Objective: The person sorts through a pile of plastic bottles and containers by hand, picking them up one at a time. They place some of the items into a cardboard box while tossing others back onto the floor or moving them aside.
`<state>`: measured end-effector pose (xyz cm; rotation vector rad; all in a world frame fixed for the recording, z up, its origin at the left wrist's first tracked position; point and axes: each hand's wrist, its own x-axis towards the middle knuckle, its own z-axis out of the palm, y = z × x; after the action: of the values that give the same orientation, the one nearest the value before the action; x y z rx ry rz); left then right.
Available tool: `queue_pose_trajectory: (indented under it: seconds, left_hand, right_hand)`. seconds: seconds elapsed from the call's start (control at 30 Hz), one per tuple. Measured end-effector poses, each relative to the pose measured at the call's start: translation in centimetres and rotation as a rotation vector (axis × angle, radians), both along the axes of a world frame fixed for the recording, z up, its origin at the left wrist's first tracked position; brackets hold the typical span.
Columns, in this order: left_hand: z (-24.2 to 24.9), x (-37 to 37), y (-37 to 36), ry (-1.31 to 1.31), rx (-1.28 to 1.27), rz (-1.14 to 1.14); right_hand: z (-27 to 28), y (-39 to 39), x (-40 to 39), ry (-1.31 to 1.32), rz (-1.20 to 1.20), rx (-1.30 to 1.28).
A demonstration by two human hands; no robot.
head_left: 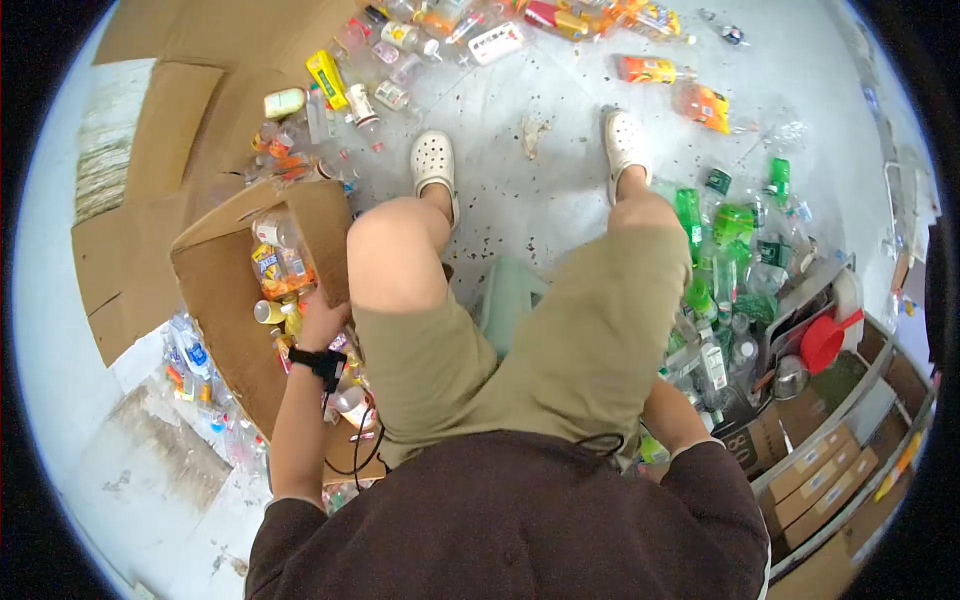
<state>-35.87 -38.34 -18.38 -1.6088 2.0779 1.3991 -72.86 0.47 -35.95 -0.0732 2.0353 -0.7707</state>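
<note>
My left hand (322, 322), with a black strap at the wrist, reaches into a cardboard box (222, 290) beside my knee. Its fingers close at the lower end of a clear plastic bottle (282, 262) with a yellow and orange label; part of the grip is hidden. Below that bottle, several small bottles and a plastic cup (353, 404) lie in the box. On the other side, my right forearm (672, 415) goes down behind my thigh, so the right hand is hidden. Nearest that arm are clear bottles (713, 362) and green bottles (735, 225) piled on the floor.
A pale green stool (506, 300) shows between my legs. Loose bottles (395, 40) spread over the far floor, with orange-labelled ones (705, 106) at the right. Flattened cardboard (130, 250) lies left. A metal rack (850, 420) with a red ladle-like item (823, 343) stands right.
</note>
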Motion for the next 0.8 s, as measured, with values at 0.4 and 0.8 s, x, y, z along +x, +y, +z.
queue_pose_trajectory:
  seconds: [0.4,0.8]
  left_hand:
    - [0.1,5.1,1.2,-0.341,0.211,0.278]
    - [-4.7,9.0,1.3,-0.411,-0.026,0.268]
  right_hand:
    - [-11.8,-17.2,-17.2,0.185,-0.015,0.084]
    - [-0.7,-6.4,-12.3,-0.226,0.340,0.102]
